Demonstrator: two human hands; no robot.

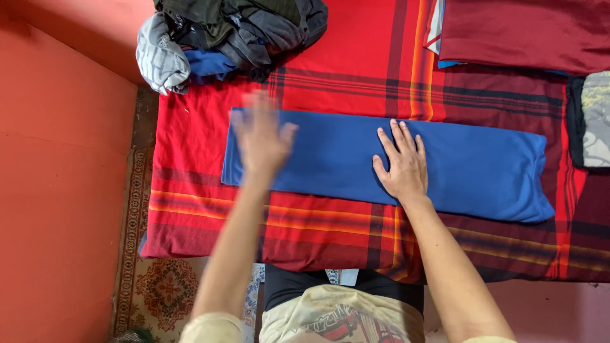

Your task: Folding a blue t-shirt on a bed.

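Observation:
A blue cloth (pixel 470 168), folded into a long band, lies across a red plaid bedsheet (pixel 356 70). My right hand (pixel 400 162) rests flat on the middle of the band, fingers spread, holding nothing. My left hand (pixel 262 140) is blurred with motion over the band's left end, fingers apart and empty; whether it touches the cloth I cannot tell.
A heap of dark and grey clothes (pixel 222 35) sits at the bed's far left corner. A folded maroon garment (pixel 527 32) lies at the far right, with a grey printed item (pixel 597 121) beside it. A patterned rug (pixel 159 292) and orange wall (pixel 57 190) are on the left.

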